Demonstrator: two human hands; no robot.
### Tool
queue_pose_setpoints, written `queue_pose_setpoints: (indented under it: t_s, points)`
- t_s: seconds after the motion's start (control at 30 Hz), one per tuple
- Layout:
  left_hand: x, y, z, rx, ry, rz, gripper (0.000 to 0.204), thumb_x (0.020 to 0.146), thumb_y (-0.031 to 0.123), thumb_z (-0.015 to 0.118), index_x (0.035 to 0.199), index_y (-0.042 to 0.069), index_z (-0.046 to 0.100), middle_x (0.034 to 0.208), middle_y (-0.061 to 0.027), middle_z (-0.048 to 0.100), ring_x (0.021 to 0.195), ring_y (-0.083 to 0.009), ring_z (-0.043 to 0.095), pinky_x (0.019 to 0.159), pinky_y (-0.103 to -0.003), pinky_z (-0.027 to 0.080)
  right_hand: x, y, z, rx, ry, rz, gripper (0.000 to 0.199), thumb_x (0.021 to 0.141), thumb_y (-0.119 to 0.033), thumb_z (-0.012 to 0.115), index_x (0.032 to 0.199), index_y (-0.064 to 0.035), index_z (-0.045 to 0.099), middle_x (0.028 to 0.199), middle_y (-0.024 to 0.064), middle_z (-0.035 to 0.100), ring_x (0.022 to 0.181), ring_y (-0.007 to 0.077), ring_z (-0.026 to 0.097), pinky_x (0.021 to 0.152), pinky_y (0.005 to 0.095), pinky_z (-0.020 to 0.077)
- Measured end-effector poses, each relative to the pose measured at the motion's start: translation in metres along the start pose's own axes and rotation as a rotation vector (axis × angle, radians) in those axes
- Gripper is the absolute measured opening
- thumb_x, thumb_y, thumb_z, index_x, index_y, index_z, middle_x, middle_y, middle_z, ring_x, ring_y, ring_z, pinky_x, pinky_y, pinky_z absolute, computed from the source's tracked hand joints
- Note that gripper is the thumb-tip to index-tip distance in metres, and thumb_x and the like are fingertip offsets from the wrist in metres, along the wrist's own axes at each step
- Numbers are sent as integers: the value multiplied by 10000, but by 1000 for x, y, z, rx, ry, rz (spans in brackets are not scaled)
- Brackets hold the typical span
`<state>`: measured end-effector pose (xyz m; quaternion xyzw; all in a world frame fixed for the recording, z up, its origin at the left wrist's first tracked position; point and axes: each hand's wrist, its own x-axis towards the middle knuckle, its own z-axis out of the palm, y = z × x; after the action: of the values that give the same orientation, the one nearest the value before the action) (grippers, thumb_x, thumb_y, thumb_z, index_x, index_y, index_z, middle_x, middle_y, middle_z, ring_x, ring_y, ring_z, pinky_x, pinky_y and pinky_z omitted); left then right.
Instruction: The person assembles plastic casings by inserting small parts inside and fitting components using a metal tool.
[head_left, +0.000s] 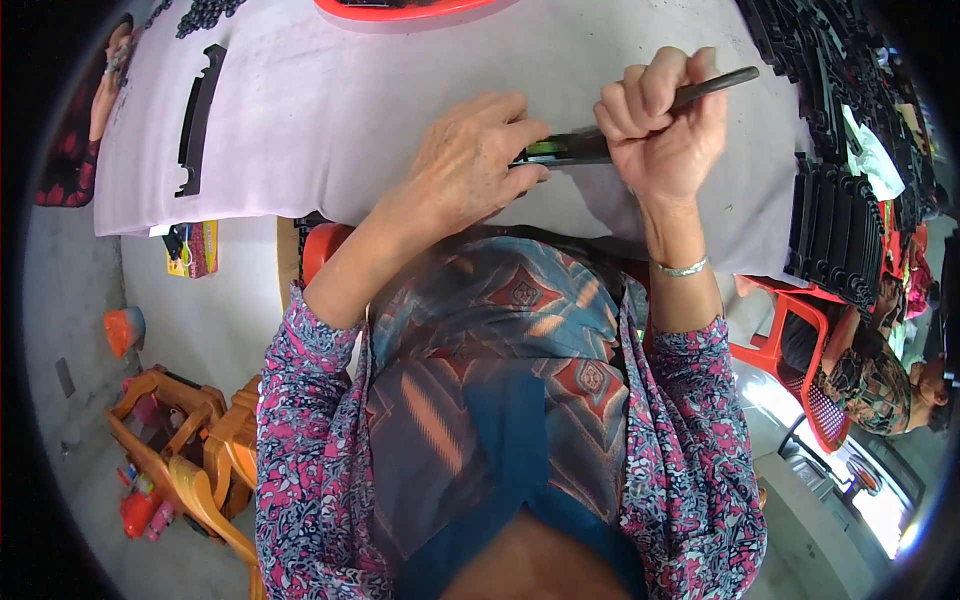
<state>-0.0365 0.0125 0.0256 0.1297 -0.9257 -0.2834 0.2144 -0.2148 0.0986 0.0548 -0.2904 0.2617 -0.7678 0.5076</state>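
Over the pale table cover (300, 120), my left hand (465, 160) pinches the near end of a long black plastic strip (585, 150). A small green patch (545, 148) shows on the strip beside the fingertips. My right hand (660, 125) is wrapped round a thin dark rod-like tool (735, 80), whose rounded end sticks out past the thumb, up and to the right. The tool's other end is hidden by the hand and meets or overlaps the strip; I cannot tell which. Another black strip (200, 125) with notched ends lies alone on the left.
A red tray (420, 10) stands at the far edge, with small black pieces (205, 15) left of it. Stacked black strips (835, 230) line the right side. Another person's arm (105, 95) is at far left; a person (875, 375) sits at right near a red chair (775, 340).
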Motion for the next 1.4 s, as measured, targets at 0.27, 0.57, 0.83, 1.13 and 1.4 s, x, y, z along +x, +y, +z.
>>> queue_pose_setpoints:
  t_s: [0.27, 0.57, 0.83, 1.13, 1.4]
  points:
    - [0, 0, -1, 24, -7, -15, 309, 785, 223, 741, 1016, 29, 673, 883, -123, 546, 853, -318, 557, 740, -425, 462, 1, -14, 2, 17, -94, 11, 548, 1058, -479, 314, 671, -99, 388, 539, -29, 269, 502, 106, 178, 476, 282, 184]
    - [0, -1, -1, -6, -6, -4, 331, 775, 215, 749, 1031, 20, 672, 886, -127, 542, 858, -322, 553, 750, -428, 465, -3, 3, -4, -29, -101, 50, 566, 1060, -478, 295, 633, -113, 363, 534, -33, 261, 500, 108, 176, 474, 284, 181]
    - [0, 4, -6, -16, -24, -68, 289, 716, 161, 777, 966, 40, 699, 895, -98, 578, 908, -300, 586, 801, -421, 490, -1, 19, 25, -18, 19, 57, 544, 1050, -439, 331, 613, -116, 352, 521, -33, 244, 496, 109, 168, 474, 287, 177]
    - [2, 1, -5, -36, -29, -83, 290, 714, 160, 778, 963, 32, 702, 892, -101, 573, 912, -300, 587, 797, -414, 494, -1, 5, 18, -19, -139, 45, 532, 1049, -417, 337, 604, -126, 351, 522, -41, 267, 477, 93, 161, 476, 281, 192]
    - [0, 0, -4, -52, -23, -67, 307, 741, 188, 764, 980, 16, 679, 883, -123, 549, 891, -329, 569, 774, -436, 478, -1, -1, 12, -44, -134, 70, 522, 1053, -404, 325, 615, -121, 357, 522, -38, 266, 485, 102, 175, 477, 281, 198]
